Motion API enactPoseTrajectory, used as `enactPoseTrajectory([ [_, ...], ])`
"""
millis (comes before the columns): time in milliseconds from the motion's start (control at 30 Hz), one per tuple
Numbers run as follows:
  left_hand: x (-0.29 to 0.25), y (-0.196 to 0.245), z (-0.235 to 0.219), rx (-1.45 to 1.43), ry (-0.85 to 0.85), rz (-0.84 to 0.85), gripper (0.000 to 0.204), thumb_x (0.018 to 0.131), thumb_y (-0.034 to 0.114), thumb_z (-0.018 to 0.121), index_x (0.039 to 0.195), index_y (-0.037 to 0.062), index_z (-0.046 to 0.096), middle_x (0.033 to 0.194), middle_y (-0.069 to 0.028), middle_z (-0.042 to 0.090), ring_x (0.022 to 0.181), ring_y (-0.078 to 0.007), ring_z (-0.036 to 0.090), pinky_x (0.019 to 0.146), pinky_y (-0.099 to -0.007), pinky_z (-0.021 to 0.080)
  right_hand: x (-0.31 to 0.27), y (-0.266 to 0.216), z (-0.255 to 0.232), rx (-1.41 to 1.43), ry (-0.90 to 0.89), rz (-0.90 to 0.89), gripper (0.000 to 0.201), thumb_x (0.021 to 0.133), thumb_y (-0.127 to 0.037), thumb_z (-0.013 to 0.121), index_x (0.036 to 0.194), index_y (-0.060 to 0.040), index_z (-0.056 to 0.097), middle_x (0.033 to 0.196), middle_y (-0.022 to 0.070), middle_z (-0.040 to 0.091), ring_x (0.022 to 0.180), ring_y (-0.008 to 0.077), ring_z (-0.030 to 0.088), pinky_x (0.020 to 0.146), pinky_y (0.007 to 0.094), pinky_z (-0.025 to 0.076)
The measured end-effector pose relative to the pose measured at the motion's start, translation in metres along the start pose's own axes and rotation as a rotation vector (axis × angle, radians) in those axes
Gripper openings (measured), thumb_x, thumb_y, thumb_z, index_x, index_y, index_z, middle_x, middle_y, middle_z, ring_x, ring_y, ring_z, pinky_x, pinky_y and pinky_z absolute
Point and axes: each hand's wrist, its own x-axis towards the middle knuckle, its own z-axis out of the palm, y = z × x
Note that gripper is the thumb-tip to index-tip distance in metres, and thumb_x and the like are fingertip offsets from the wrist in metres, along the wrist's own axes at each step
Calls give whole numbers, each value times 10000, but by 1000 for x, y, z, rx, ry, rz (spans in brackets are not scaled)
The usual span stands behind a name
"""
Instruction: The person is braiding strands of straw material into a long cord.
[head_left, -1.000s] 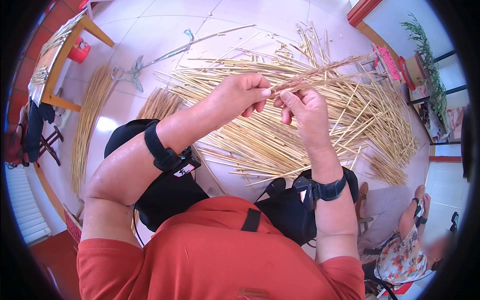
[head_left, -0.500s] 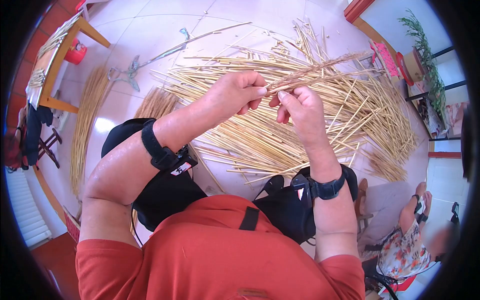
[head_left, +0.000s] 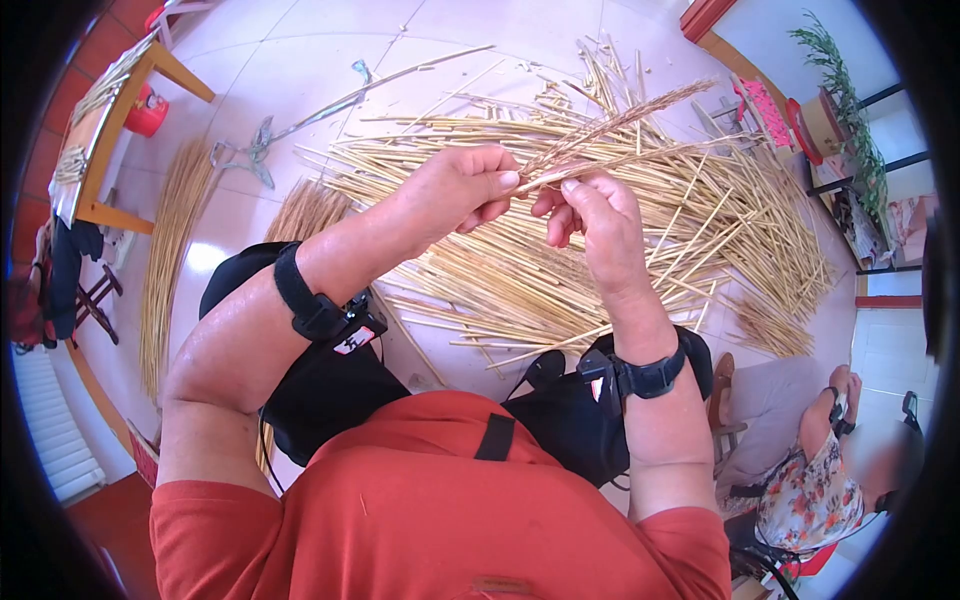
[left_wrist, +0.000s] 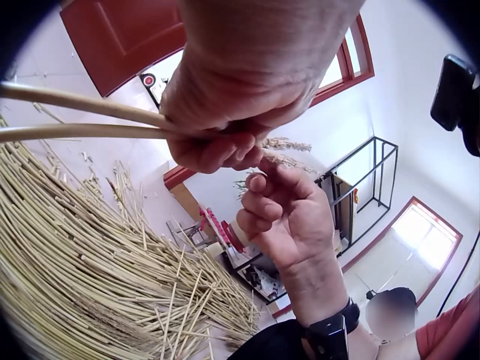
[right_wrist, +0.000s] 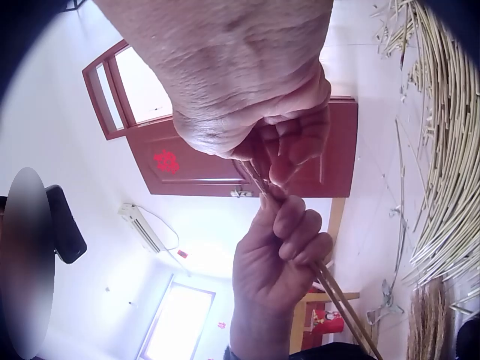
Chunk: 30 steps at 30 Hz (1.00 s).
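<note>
Two pale, slender stalks with feathery seed heads [head_left: 640,112] are held up in front of the body. My left hand [head_left: 465,185] grips them, the thumb laid along them and the bare stalks [left_wrist: 90,107] running out behind the fist. Just right of it, my right hand [head_left: 605,215] pinches the stalks near the base of the heads between thumb and forefinger. The right wrist view has both hands close together, with stalks [right_wrist: 343,304] leaving the left fist. The fingers partly hide the pinched spot.
A wide heap of cut stalks [head_left: 530,290] covers the floor ahead. Bundles with brushy heads [head_left: 305,210] and a long bundle [head_left: 175,260] lie to the left, near a wooden table [head_left: 95,180]. Another person [head_left: 810,490] sits at the right.
Both hands have shifted slightly left in the head view, and the gap between them has widened a little. The seed heads have fanned apart, one tip rising.
</note>
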Motion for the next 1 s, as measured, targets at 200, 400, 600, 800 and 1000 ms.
enactPoseTrajectory([
  [200, 0, 3, -1, 21, -8, -21, 151, 945, 185, 456, 867, 91, 544, 637, 41, 486, 517, -38, 381, 459, -177, 283, -1, -3, -6, 135, 91, -65, 242, 895, -153, 402, 903, 23, 567, 755, 115, 623, 523, 120, 543, 492, 233, 444],
  [400, -2, 4, -2, 19, -8, -31, 155, 948, 184, 447, 859, 88, 529, 631, 33, 478, 514, -46, 376, 462, -183, 295, 1, -13, -26, 129, 169, -184, 242, 925, -159, 366, 952, 9, 538, 761, 146, 612, 526, 139, 531, 487, 227, 433],
  [600, -1, 1, -3, 3, -16, -35, 151, 948, 173, 448, 859, 78, 524, 628, 33, 473, 524, -43, 393, 471, -181, 327, -3, -17, -27, 217, 141, -327, 253, 929, -197, 376, 990, -8, 532, 779, 131, 612, 573, 131, 544, 509, 229, 435],
  [800, -1, -3, 2, 117, -4, -16, 116, 929, 131, 491, 924, 43, 567, 648, 14, 512, 540, -41, 425, 484, -179, 357, -2, -20, -20, 195, 295, -335, 165, 886, -167, 602, 969, -36, 548, 796, 50, 615, 604, 77, 544, 518, 200, 434],
  [1000, -2, -4, 2, 81, -7, -26, 117, 922, 142, 517, 929, 47, 585, 654, 14, 526, 546, -34, 434, 483, -171, 358, -2, -20, -25, 202, 284, -334, 101, 881, -125, 602, 895, -29, 573, 789, 59, 614, 624, 90, 561, 526, 213, 462],
])
